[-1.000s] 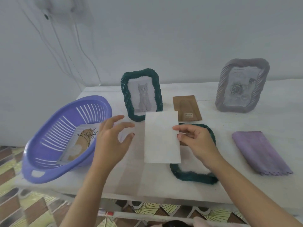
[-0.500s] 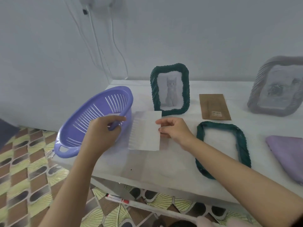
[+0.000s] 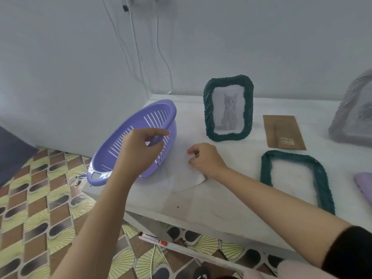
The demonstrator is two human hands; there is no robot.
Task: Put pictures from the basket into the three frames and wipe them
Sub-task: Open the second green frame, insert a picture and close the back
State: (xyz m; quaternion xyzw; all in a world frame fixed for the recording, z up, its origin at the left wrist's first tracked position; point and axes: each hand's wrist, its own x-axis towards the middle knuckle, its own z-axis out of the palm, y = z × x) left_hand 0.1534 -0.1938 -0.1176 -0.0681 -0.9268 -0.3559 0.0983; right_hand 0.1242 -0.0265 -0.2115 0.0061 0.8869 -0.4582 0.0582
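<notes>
Purple basket [image 3: 153,102] tilted; green frame [image 3: 207,117] upright (cat picture [image 3: 229,111]); second frame [image 3: 266,170] flat, seemingly empty.

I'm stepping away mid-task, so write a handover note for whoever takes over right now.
Left hand grips the rim of the purple slotted plastic basket.
Right hand pinches a blurred white paper sheet beside the basket.
Done: the standing dark green braided frame holds a cat picture; the grey frame at right also looks filled.
Left: the flat dark green frame lies empty, with the brown backing board behind it. The lilac cloth waits at right; wiping cannot be judged.
</notes>
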